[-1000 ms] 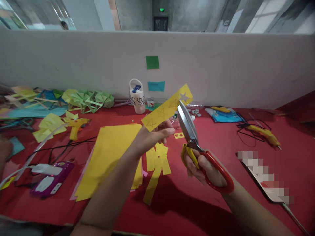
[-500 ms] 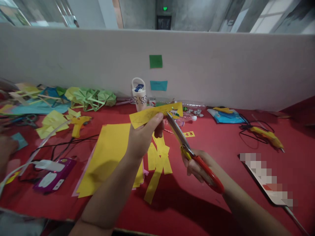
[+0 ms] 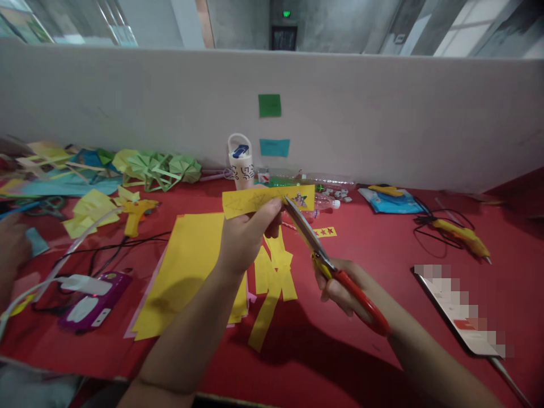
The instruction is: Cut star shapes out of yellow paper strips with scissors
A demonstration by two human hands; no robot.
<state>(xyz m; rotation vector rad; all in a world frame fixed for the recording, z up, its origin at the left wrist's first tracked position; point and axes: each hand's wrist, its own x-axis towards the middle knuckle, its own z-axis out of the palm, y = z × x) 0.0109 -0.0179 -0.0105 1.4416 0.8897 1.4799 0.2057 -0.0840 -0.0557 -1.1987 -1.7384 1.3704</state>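
My left hand (image 3: 250, 232) pinches a yellow paper strip (image 3: 238, 203) between thumb and fingers, raised above the table. Pencil-like star outlines mark the strip, and a star-shaped hole shows near its right end. In my right hand (image 3: 340, 283) is a pair of scissors (image 3: 312, 241) with red and yellow handles. The blade tips touch or nearly touch the strip, just right of my left thumb; whether they pierce it I cannot tell. Below lie several loose yellow strips (image 3: 266, 320) and a stack of yellow paper (image 3: 182, 266). A small strip with star cutouts (image 3: 327, 232) rests behind the scissors.
A yellow glue gun (image 3: 135, 218) and a purple power strip (image 3: 96, 300) with cables lie left. A white tumbler (image 3: 241, 164) and plastic bottles (image 3: 327, 181) stand or lie behind. Another glue gun (image 3: 461, 235) and a tablet-like device (image 3: 463, 317) are right. A co-worker's hand (image 3: 15, 243) is far left.
The yellow strip has tilted to nearly level, its right end lower, so its star hole shows clearly. The scissors have shifted slightly. At far left, the co-worker's hand has moved, with a blue stick-like thing now visible.
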